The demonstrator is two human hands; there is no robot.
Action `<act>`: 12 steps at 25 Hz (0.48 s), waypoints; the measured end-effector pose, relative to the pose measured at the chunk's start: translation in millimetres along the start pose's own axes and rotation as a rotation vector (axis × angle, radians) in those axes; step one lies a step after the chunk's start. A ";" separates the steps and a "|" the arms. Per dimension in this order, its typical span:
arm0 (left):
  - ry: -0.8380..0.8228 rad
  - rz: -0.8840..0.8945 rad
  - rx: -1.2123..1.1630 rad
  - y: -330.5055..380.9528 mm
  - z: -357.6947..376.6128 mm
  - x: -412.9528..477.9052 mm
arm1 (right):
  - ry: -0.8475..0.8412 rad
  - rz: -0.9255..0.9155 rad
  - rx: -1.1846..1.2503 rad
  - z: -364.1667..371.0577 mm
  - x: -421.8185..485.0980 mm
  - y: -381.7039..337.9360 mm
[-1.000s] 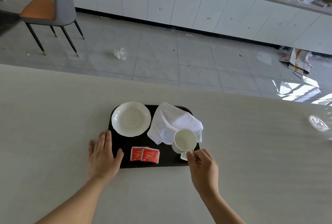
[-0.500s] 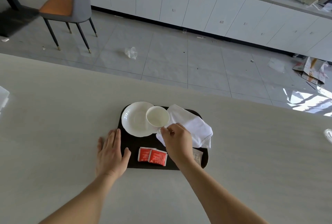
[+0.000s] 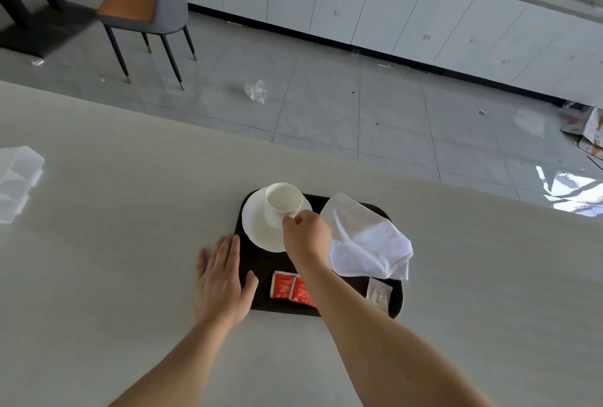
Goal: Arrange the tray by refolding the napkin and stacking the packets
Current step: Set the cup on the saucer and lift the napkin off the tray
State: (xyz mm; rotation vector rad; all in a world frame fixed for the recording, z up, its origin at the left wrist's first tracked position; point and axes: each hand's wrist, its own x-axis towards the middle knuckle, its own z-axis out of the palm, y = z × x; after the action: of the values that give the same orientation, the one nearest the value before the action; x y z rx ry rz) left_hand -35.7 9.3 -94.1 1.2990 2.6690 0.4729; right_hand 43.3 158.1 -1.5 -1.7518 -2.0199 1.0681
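The fingers [image 3: 289, 223] of the right hand [image 3: 306, 238] were curled at the side of a white ceramic cup [image 3: 282, 201], pinching it where its handle would be, though the handle itself was hidden behind them. The cup sat over the far part of a round white saucer [image 3: 257, 233]; whether its base touched the saucer could not be told. The saucer lay in the far left corner of a black rounded rectangular tray [image 3: 256, 264].

Just right of that hand, a crumpled white cloth napkin [image 3: 367, 243] lay loosely bunched across the tray's right half. Along the near edge, two red square packets [image 3: 290, 287] lay side by side and overlapping, the right forearm crossing one of them. A small pale packet [image 3: 378, 294] lay apart near the right corner.

The left hand [image 3: 222, 282] lay flat, fingers straight and holding nothing, on the pale stone-look table [image 3: 98, 243] against the tray's left edge, the thumb reaching onto the tray.

A clear plastic container [image 3: 16, 178] stood at the table's far left. Beyond, a grey chair with an orange seat [image 3: 146, 5] stood on the tiled floor [image 3: 326, 103].
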 end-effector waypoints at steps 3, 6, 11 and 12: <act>-0.007 0.006 0.002 1.0 -2.1 -0.2 | 0.018 -0.012 -0.013 5.2 -4.1 4.5; -0.007 0.010 0.004 1.8 -2.5 0.1 | 0.018 -0.038 -0.027 9.5 -8.5 6.9; -0.005 0.013 0.008 2.1 -3.3 -0.2 | -0.007 -0.082 -0.017 10.0 -15.3 10.5; -0.003 0.013 0.006 2.2 -3.0 -0.1 | -0.011 -0.079 -0.005 9.5 -15.9 11.3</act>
State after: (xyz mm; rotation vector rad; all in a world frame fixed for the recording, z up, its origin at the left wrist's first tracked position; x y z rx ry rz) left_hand -34.9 9.8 -90.5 1.3181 2.6630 0.4640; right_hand 49.5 139.9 -11.6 -1.6569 -2.0811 1.0515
